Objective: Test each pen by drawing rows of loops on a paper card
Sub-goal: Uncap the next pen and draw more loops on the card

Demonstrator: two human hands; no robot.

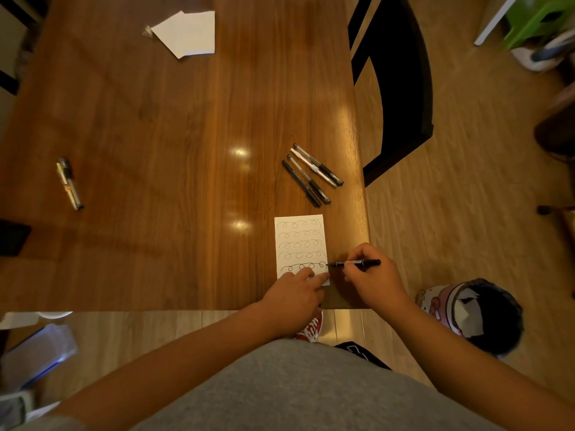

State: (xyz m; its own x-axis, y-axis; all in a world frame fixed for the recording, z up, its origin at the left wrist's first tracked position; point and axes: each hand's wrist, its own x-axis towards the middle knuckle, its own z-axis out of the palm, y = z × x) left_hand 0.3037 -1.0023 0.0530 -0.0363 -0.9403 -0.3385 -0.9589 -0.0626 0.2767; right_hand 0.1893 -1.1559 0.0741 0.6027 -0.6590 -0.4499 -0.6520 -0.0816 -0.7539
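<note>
Just the one view: a wide-angle cam on the person's head, tilted steeply down and a bit forward over the wooden table (155, 119). The grey shirt (311, 393) fills the bottom edge, so it's close in. The left hand (292, 293) on the paper card (298, 241) and the right hand (370, 275) gripping the black pen (357, 262) sit right of centre. The table's far end, with the white paper sheets (189, 32), is up top. Table edges bow from the lens, and the black chair (401, 73) and floor (466, 181) run down the right.
</note>
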